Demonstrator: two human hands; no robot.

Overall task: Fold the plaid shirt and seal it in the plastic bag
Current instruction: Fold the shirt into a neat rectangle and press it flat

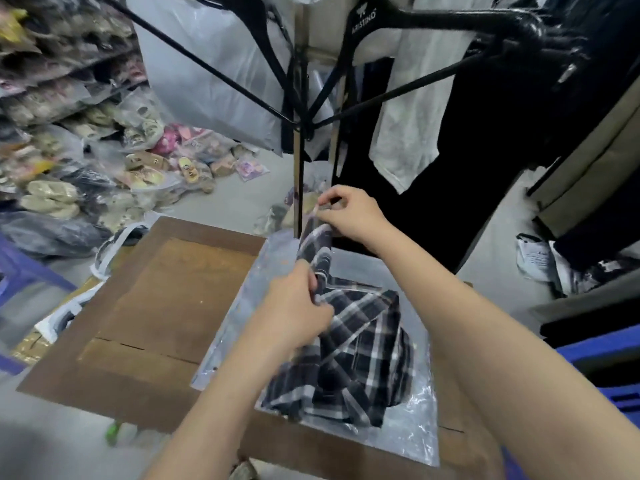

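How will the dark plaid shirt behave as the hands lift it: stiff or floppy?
Likely floppy: the dark plaid shirt sags in folds between the left hand and right hand. Probably light, since fingertip pinches hold it. It may slide on the clear plastic bag.

**Plaid shirt stretched over bag on worktable**

From my headcam feed, I see the left hand (294,306) gripping the plaid shirt (349,351) near its middle while the right hand (349,213) pinches a raised end of it. The shirt lies bunched on a clear plastic bag (412,431) spread across a brown wooden table (156,306). Black hangers (450,22) hang overhead.
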